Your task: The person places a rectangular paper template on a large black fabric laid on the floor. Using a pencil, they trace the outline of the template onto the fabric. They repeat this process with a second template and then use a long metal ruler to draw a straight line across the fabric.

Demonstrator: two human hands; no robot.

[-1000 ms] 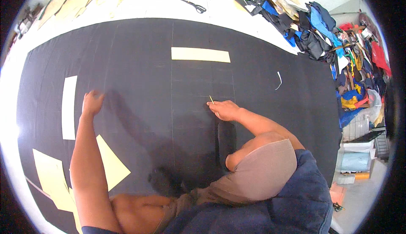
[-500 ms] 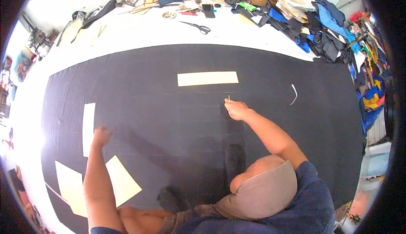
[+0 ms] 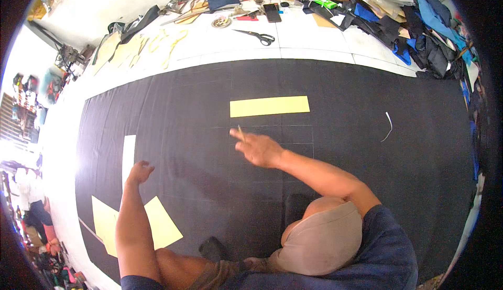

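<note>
Compared with the earlier frame, the right hand (image 3: 260, 149) is displaced leftward, from below the right end of the yellow strip (image 3: 270, 106) to below its left end. A thin stick (image 3: 241, 134) is pinched in its fingers and angled across them; whether the cloth (image 3: 361, 159) is touched by its tip cannot be told. The yellow strip is laid flat on the black cloth, just beyond the fingertips and apart from them. Faint pale lines are marked on the cloth.

The left hand (image 3: 139, 172) is held with its fingers loosely bent toward the right, and part of the white strip (image 3: 129, 151) is covered by it; whether anything is gripped cannot be told. Yellow sheets (image 3: 165, 225) are seen on both sides of the left forearm. Beyond the cloth's far edge, scissors (image 3: 266, 39) and a phone (image 3: 272, 13) are laid on a white tiled surface (image 3: 314, 44).
</note>
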